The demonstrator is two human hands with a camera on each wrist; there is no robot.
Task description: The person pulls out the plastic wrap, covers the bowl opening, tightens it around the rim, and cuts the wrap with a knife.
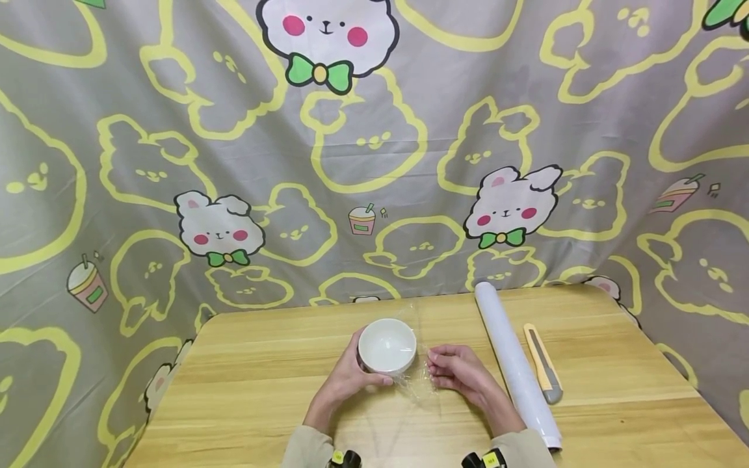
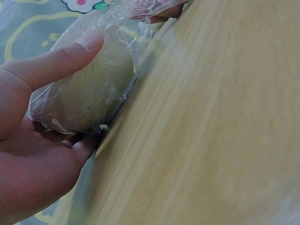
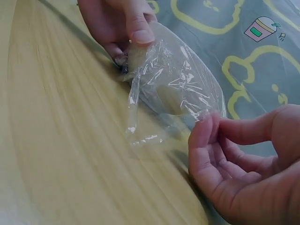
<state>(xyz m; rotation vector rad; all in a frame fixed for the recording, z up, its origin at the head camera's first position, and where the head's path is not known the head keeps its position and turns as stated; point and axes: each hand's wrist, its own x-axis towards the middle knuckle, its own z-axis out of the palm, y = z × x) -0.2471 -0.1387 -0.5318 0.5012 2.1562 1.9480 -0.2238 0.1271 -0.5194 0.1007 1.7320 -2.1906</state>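
Observation:
A white bowl is at the middle of the wooden table, its opening facing up. My left hand grips the bowl from its left side, thumb along the near side and fingers beneath, as the left wrist view shows. Clear plastic wrap clings in wrinkles around the bowl's side and spreads loose to its right. Between thumb and fingertips, my right hand pinches the wrap's edge, a little right of the bowl.
A long roll of plastic wrap lies to the right of my right hand, angled across the table. Beside it is a yellow and grey utility knife. Behind the table hangs a grey cartoon-print curtain.

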